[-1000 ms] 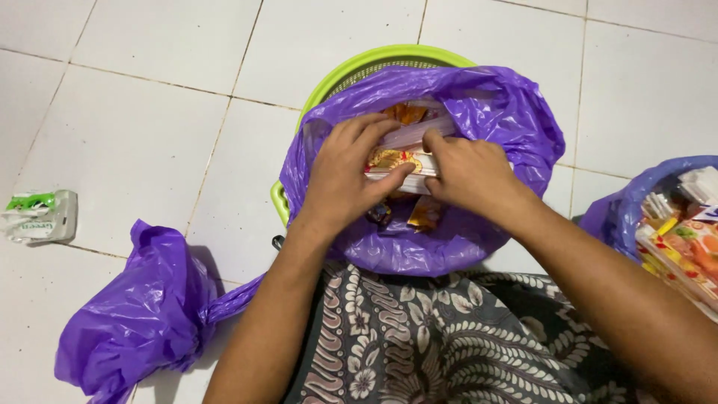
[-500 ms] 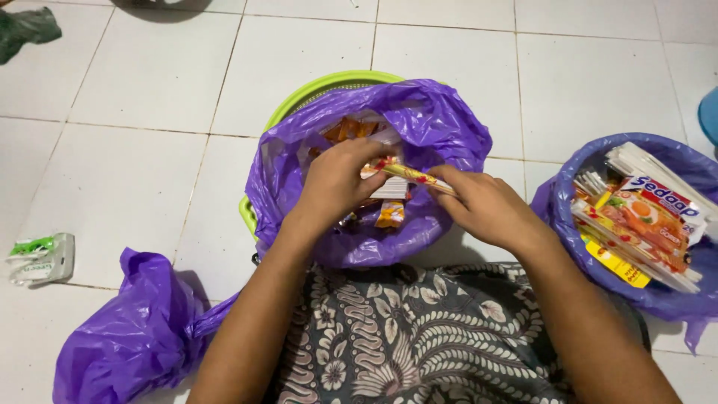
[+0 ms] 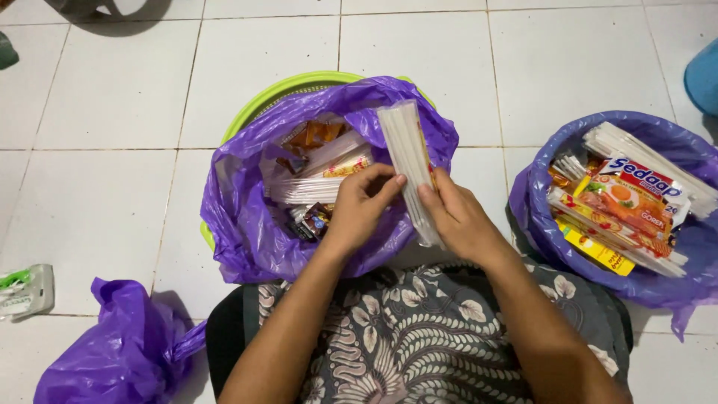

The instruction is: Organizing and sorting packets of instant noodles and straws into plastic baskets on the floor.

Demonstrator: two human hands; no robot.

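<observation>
While I look down through the head camera, my left hand (image 3: 360,206) and my right hand (image 3: 458,217) are both closed on a stack of flat packets (image 3: 407,168) held edge-on, so I see mostly their white edges with a sliver of yellow and red print on the right. My left fingers curl over the stack's near left side and my right thumb and fingers pinch it from the right, the two hands almost touching each other around it. The stack stands tilted, its top leaning away from me, above the near right rim of the purple plastic bag (image 3: 247,224) that lines a green basket (image 3: 278,90). Inside that bag lie more packets (image 3: 318,172), some white-edged bundles lying flat and some orange and dark ones beneath them. To my right sits a second purple-lined container (image 3: 538,217), well apart from my hands, filled with packets of noodles (image 3: 624,206) in red, orange and yellow wrappers standing on edge. A crumpled purple bag (image 3: 120,348) lies on the white tiled floor (image 3: 105,187) by my left knee, and a small green and white packet (image 3: 22,292) lies at the left edge of the view. My lap is covered by a dark patterned cloth (image 3: 419,337) with pale leaf shapes.
</observation>
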